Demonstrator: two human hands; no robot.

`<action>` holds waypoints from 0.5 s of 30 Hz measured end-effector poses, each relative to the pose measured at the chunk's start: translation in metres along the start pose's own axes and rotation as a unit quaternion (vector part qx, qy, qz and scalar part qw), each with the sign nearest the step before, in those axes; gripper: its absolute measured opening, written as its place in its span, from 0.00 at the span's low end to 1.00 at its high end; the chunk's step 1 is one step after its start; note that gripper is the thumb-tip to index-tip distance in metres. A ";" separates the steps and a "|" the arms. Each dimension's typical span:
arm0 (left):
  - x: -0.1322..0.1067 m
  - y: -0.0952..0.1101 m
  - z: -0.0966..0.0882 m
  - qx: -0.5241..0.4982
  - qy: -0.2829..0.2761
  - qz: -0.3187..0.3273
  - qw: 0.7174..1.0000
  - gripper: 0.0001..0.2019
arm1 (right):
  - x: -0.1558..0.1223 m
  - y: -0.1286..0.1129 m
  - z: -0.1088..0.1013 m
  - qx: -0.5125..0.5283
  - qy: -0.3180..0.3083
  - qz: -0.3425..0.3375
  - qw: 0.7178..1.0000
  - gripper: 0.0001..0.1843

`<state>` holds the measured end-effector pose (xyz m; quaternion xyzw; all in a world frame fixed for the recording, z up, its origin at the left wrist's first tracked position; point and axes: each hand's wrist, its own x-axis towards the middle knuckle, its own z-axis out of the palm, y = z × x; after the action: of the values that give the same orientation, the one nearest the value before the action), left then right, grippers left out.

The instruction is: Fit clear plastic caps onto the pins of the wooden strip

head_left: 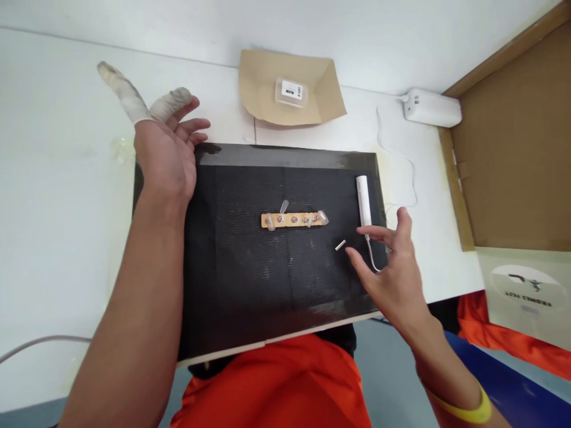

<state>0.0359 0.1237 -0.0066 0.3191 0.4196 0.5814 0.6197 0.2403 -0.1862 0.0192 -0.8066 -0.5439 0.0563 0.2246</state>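
Left hand (pixel 167 157) and right hand (pixel 392 273) spread, empty, above ribbed black mat (pixel 245 285) bearing tan strip (pixel 294 219), white wand (pixel 363 199), small rod (pixel 340 245)

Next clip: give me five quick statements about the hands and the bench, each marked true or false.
1. The left hand is raised, open and holds nothing. True.
2. The right hand is closed around the white pen-shaped tool. False: the hand is open, fingers spread near the tool's lower end, and the tool lies on the black mat.
3. The tan strip lies near the middle of the mat. True.
4. The cardboard tray holds nothing. False: a clear labelled box sits in it.
5. A small pale piece lies on the mat between the strip and the right hand. True.
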 end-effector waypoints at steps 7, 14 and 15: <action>0.000 -0.001 0.001 0.011 0.008 0.006 1.000 0.35 | 0.026 -0.012 0.006 -0.062 -0.007 -0.172 0.983 0.55; 0.003 -0.003 -0.001 0.014 -0.009 0.008 1.000 0.40 | 0.053 -0.012 0.008 -0.072 -0.044 -0.266 0.960 0.53; 0.002 -0.003 -0.001 0.010 -0.009 0.010 1.000 0.40 | 0.055 -0.012 0.007 -0.070 -0.047 -0.275 0.958 0.53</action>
<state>0.0359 0.1256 -0.0101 0.3347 0.4171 0.5803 0.6142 0.2494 -0.1303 0.0263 -0.6363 -0.7570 -0.0081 0.1485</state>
